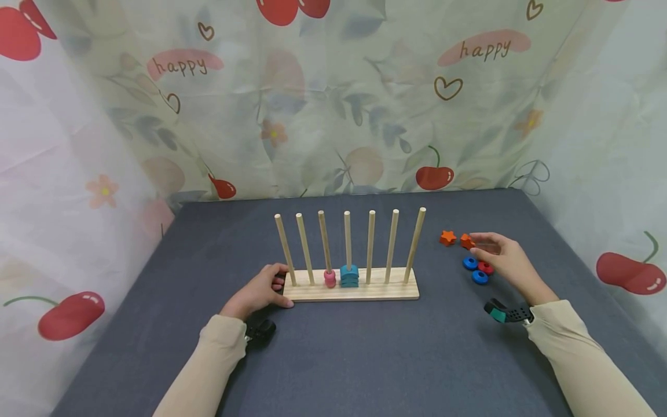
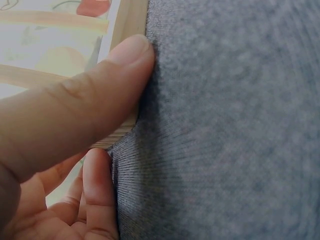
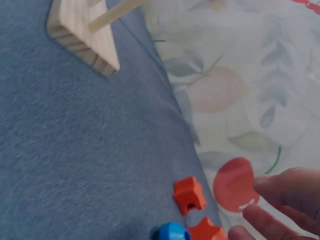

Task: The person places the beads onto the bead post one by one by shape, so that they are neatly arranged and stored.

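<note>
A wooden peg board [image 1: 365, 292] with several upright pegs stands in the middle of the table. A pink bead [image 1: 330, 279] sits on one peg, and a stack of teal beads [image 1: 349, 277] on the peg beside it. My left hand [image 1: 263, 288] grips the board's left end, thumb along the front edge and fingers behind the corner. Over at the right, my right hand [image 1: 497, 252] reaches its parted thumb and fingers close to an orange star bead [image 1: 466, 241]. Another orange star bead [image 1: 447, 238] lies just left of that one.
Two round blue beads [image 1: 480, 277] and a round red bead [image 1: 486, 267] lie on the dark grey tablecloth [image 1: 365, 359] below the right hand. A printed curtain [image 1: 323, 116] rises behind the table and along both sides.
</note>
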Motion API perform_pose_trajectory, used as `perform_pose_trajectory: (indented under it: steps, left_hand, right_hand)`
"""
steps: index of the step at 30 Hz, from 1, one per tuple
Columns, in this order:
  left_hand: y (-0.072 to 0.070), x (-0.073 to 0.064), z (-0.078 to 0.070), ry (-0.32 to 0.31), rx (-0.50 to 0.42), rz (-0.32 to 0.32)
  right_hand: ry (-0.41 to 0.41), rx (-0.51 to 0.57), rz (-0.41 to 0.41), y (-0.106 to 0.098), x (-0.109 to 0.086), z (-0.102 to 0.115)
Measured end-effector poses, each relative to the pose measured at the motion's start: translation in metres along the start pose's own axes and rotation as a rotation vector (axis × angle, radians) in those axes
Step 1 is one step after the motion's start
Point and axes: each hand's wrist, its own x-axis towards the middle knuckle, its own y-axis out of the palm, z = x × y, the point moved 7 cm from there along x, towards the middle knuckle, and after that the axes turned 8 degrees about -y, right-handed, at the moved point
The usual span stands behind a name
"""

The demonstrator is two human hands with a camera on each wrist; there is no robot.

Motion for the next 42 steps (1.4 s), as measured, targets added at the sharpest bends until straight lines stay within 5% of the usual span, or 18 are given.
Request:
perform_pose_trajectory:
  steps: [14,42]
  left_hand:
    - [0.000,-0.001,-0.001,-0.007,-0.008,0.007]
    - [-0.001,0.000,0.001,-0.009,-0.001,-0.005]
  right_hand:
    - [-0.002,-0.114,0.061,0.012,-0.003,-0.014]
    - [-0.047,-0.306,0.045,0.020,0.009,-0.019]
